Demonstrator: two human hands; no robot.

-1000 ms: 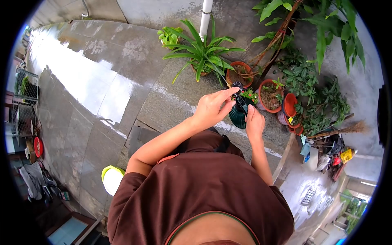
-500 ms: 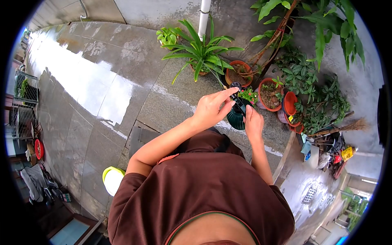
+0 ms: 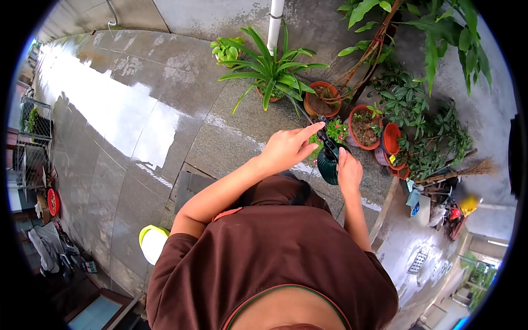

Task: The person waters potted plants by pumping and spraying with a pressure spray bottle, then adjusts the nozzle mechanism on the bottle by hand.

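Dark green ribbed container (image 3: 328, 168), perhaps a spray bottle, sits just beyond the brown shirt (image 3: 305, 242), raised between the person's hands with its black top (image 3: 324, 135) pointing away. The right hand (image 3: 350, 169) grips it from the side, thumb lying along the black part and fingers curled. The left hand (image 3: 283, 148) is partly spread, index finger stretched out to the end of the black top, thumb held apart from it.

Compared with the frame half a second earlier, the container and right hand have shifted rightward and a little nearer the body, so more of the small flowering plant (image 3: 336, 130) shows beside the black top.

Farther out, an orange pot (image 3: 323, 100) with woody stems stands between a long-leaved plant (image 3: 273, 70) and a wider pot of soil (image 3: 364, 127). A small yellow label (image 3: 392, 159) on the reddish stacked pots (image 3: 391, 139) is too small to read. The yellow packet (image 3: 469, 205) amid the clutter at right is blurred now, its writing illegible. Behind the long-leaved plant, a white pipe (image 3: 276, 25) stands by the wall (image 3: 209, 16).
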